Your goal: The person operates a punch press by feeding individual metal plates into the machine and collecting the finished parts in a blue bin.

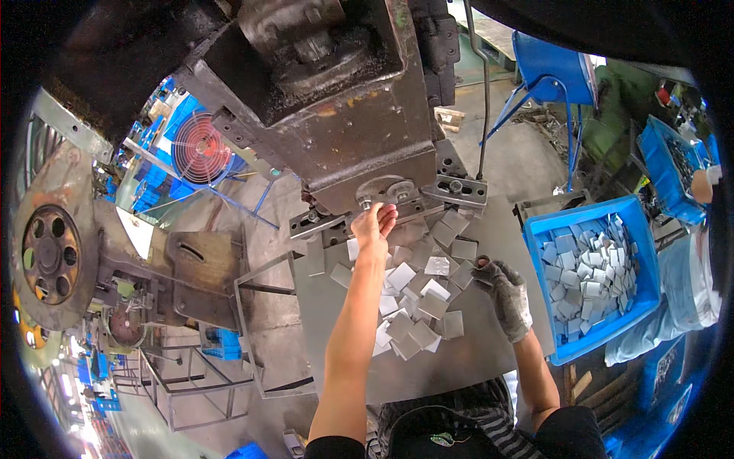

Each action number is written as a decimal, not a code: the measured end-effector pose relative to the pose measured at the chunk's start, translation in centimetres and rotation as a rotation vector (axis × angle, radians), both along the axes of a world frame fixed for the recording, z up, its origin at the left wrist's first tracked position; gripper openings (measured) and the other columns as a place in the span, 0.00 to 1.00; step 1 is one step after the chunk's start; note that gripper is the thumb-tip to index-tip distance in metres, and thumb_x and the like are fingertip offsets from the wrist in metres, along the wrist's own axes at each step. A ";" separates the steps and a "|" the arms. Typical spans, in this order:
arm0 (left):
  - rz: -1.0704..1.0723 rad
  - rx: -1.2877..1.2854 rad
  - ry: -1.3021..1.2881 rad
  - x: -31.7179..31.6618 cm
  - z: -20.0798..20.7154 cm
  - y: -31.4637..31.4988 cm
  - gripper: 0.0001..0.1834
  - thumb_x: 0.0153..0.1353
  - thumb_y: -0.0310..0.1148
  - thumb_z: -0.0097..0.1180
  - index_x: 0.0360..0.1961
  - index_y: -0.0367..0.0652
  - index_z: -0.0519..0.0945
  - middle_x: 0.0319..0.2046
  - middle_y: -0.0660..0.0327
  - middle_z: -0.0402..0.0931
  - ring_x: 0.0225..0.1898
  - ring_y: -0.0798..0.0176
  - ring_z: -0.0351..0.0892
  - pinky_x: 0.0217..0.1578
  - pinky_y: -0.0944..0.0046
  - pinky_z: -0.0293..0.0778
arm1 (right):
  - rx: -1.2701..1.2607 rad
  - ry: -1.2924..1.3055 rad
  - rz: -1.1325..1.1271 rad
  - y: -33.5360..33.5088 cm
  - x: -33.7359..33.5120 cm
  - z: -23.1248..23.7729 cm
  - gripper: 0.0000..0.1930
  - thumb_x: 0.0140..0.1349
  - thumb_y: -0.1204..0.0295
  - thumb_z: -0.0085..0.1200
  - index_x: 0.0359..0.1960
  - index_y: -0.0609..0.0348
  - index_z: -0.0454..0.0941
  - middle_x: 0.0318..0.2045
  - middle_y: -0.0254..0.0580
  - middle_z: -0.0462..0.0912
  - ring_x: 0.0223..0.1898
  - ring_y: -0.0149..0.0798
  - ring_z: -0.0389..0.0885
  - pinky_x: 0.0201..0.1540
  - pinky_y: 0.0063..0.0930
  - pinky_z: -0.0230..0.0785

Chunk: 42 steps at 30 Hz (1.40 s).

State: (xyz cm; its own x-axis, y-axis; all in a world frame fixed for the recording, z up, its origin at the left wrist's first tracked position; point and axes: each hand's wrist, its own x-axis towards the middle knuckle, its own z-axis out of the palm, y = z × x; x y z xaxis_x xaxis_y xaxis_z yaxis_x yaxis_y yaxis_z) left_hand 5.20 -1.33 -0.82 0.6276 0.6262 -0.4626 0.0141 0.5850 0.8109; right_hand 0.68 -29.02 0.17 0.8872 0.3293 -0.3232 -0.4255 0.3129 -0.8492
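My bare left hand (375, 223) reaches up to the underside of a heavy, greasy press (359, 145). Its fingers are curled close beside a bolt head on the press's lower face; anything between them is too small to make out. Over the right part of the metal worktable (482, 359) is my right hand (511, 298), in a soiled grey-white glove. Its fingers are bent together, and what they hold, if anything, I cannot make out. Between my arms lies a loose heap of flat, squarish metal plates (434, 306), spread over the table below the press.
A blue crate (539, 222) full of small metal plates stands right of the table. Farther right sits another blue bin (650, 145). A blue chair (554, 69) is at the back right. Left are a red-bladed fan (202, 148), a flywheel machine (50, 252) and metal frames (191, 392).
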 end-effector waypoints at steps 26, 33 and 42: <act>-0.378 0.463 0.010 -4.6 2.8 0.7 0.11 0.58 0.34 0.51 0.28 0.35 0.76 0.25 0.54 0.80 0.24 0.63 0.80 0.24 0.72 0.74 | 0.635 0.485 0.181 6.4 1.9 -4.0 0.10 0.59 0.66 0.52 0.38 0.58 0.74 0.36 0.47 0.78 0.38 0.45 0.79 0.42 0.39 0.76; -0.272 0.094 -0.069 -0.5 1.3 0.9 0.10 0.56 0.32 0.52 0.30 0.33 0.75 0.32 0.47 0.80 0.32 0.57 0.82 0.30 0.71 0.79 | 0.644 0.500 0.153 6.8 1.7 -3.1 0.08 0.61 0.69 0.49 0.39 0.58 0.72 0.35 0.47 0.78 0.37 0.47 0.80 0.43 0.39 0.75; -0.222 0.038 -0.083 0.0 1.1 0.3 0.09 0.54 0.30 0.54 0.30 0.34 0.74 0.35 0.45 0.79 0.35 0.56 0.82 0.30 0.71 0.79 | 0.693 0.492 0.142 6.5 1.7 -3.1 0.08 0.60 0.70 0.50 0.38 0.60 0.72 0.35 0.48 0.78 0.37 0.48 0.79 0.43 0.42 0.75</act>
State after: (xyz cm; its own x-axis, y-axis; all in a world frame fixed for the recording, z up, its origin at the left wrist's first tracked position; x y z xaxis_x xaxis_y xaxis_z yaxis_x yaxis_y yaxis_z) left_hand 5.21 -1.02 0.32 0.7864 0.4847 -0.3829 0.0715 0.5443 0.8358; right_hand 2.40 -22.52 -2.90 0.6344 0.6915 -0.3456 -0.7693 0.6084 -0.1949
